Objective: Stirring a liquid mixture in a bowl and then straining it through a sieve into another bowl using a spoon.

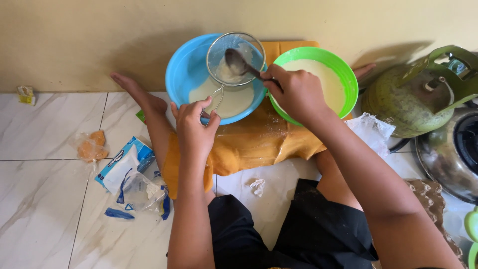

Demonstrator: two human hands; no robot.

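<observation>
Our left hand [195, 124] pinches the wire handle of the sieve [235, 59] over the blue bowl [184, 69]; our right hand [294, 89] grips the spoon [238, 63] inside it. The sieve looks light and springy, best held at its handle; the batter is runny.

I count two plastic bowls: one blue bowl [181, 74] at eleven o'clock and one green bowl [348, 74] at one o'clock. One wire strainer [219, 55], one spoon [235, 61]. One orange cloth [249, 147], one green gas cylinder [411, 102] at three o'clock. Three plastic bags lie at eight o'clock: a blue-and-white packet [117, 167], a clear bag [142, 192], a small bag of orange pieces [90, 146].
</observation>
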